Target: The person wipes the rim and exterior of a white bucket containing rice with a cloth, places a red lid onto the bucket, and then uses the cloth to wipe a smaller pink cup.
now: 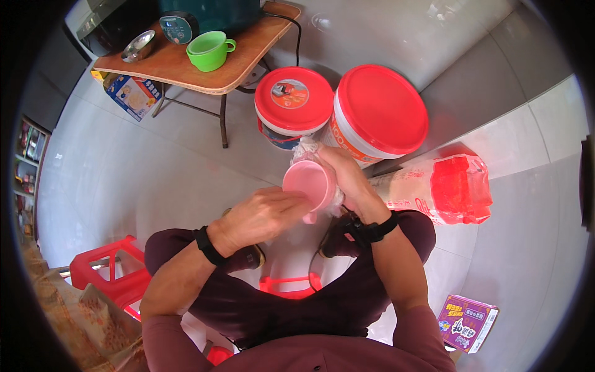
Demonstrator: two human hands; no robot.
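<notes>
A pink plastic cup (304,179) with its handle pointing down towards me is held above the floor between my knees. My right hand (346,179) is at the far right side of the cup, closed on a crumpled clear plastic bag (305,148) that lies against the cup's outside. At the cup's left rim is my left hand (267,211), its fingertips reaching over or into the opening. Whether those fingers pinch the rim or something inside cannot be told. Both wrists wear black bands.
Two buckets with red lids (294,98) (382,109) stand beyond the cup. A red-and-clear plastic sack (437,190) lies at right. A wooden table (223,83) bears a green cup (209,53) and a metal bowl (138,46). A red stool (109,269) is at left, a purple box (467,323) at lower right.
</notes>
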